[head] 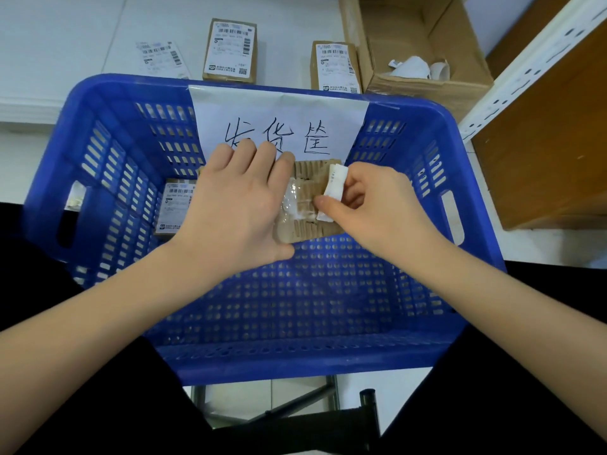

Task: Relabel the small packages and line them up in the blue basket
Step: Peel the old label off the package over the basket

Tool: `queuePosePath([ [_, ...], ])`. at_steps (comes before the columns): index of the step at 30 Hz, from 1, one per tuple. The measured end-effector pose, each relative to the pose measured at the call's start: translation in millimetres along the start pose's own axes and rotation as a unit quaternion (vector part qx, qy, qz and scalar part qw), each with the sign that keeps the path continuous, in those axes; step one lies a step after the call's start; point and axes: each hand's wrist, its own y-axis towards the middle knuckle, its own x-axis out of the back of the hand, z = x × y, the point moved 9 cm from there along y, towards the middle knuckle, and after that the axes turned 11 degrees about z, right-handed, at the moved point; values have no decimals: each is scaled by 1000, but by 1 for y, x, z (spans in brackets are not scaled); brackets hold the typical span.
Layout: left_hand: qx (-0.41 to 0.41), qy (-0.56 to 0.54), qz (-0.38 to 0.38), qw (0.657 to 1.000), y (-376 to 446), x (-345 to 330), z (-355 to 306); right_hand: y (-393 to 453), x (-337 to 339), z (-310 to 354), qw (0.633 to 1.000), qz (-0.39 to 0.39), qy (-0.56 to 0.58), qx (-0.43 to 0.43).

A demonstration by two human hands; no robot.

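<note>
Holding a small cardboard package (308,205) over the blue basket (108,165), I steady it with my left hand (233,208), whose fingers lie fairly straight across its top while the thumb hooks under the near edge. My right hand (371,205) has its grip closed on the old label (333,188), a curled white strip pinched between thumb and forefinger at the package's right side, half lifted off. Beneath it the top paper skin looks torn away, showing ribbed corrugation, with a patch of clear tape (294,205) shining near my left fingers.

The package looks light and stiff, though its face is fragile: I judge that pulling steeply would rip more board, so the label wants a low, slow peel, with my left hand bracing close beside the peel line. The label itself is thin and likely to tear, so I would pinch it near its root.

One labelled package (175,205) already lies in the basket at the left, partly behind my left hand. A paper sign (279,116) with handwritten characters hangs on the far wall. Beyond it, on the white table (65,44), stand two more labelled packages (230,49) (335,67) and a loose label sheet (161,59). An open cardboard box (417,37) at the right holds crumpled white scraps (417,68).
</note>
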Motion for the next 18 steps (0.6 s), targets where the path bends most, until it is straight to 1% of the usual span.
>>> queuePosePath([
  [2, 1, 3, 1, 1000, 0, -1, -1, 0, -4, 2, 1000, 6, -11, 0],
  [6, 4, -28, -9, 1000, 1, 2, 1, 3, -2, 7, 999, 7, -43, 17],
  [10, 0, -35, -12, 999, 0, 4, 1, 3, -1, 8, 999, 16, -37, 35],
  [14, 7, -38, -22, 999, 0, 7, 3, -1, 7, 9, 998, -28, -6, 56],
  [18, 24, -42, -33, 998, -3, 9, 1, -3, 7, 12, 995, -64, -16, 77],
])
